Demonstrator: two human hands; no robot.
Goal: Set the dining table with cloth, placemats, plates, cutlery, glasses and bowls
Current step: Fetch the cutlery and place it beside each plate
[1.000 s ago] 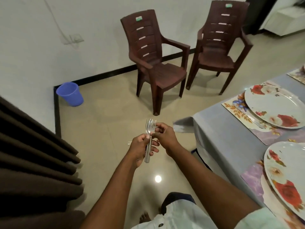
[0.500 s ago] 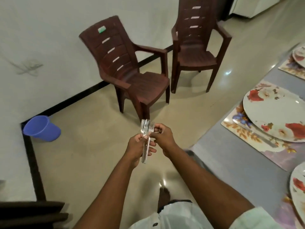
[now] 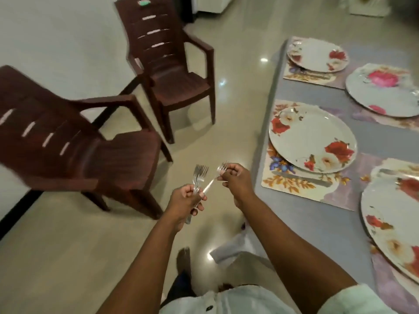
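**Forks in both hands beside the set bench**

While the left hand (image 3: 184, 200) grips a bundle of silver metal forks (image 3: 199, 177) by the handles, tines pointing up, its fingers (image 3: 200, 196) are curled tight round the stems, and the handle ends stick out below the fist. The right hand (image 3: 234, 181) pinches a single silver fork (image 3: 216, 176) near its head; the fingers are clenched on it, and its thin handle slants down and left, with its tip reaching the left hand's knuckles. Both hands are held over the glossy beige tiled floor (image 3: 79, 245), just left of the bench edge and apart from it.

To the right stands the bench under a grey-blue cloth (image 3: 301, 223). Nearest the right hand lies a rectangular floral placemat (image 3: 292, 181) carrying a round white plate with red and cream roses (image 3: 313, 139). A second such plate (image 3: 317, 55) sits on its own mat at the far end of the same edge. A pink-flowered plate (image 3: 383, 89) lies across from these, and a large rose-printed plate (image 3: 394, 218) is cut off by the right border.

Left of the hands, two dark brown plastic armchairs stand on the floor: the nearer armchair (image 3: 74, 146) facing right, the farther armchair (image 3: 167, 71) against the pale wall (image 3: 56, 30). At the bottom, a white shirt (image 3: 226, 300) and a bare foot (image 3: 183, 257) show.
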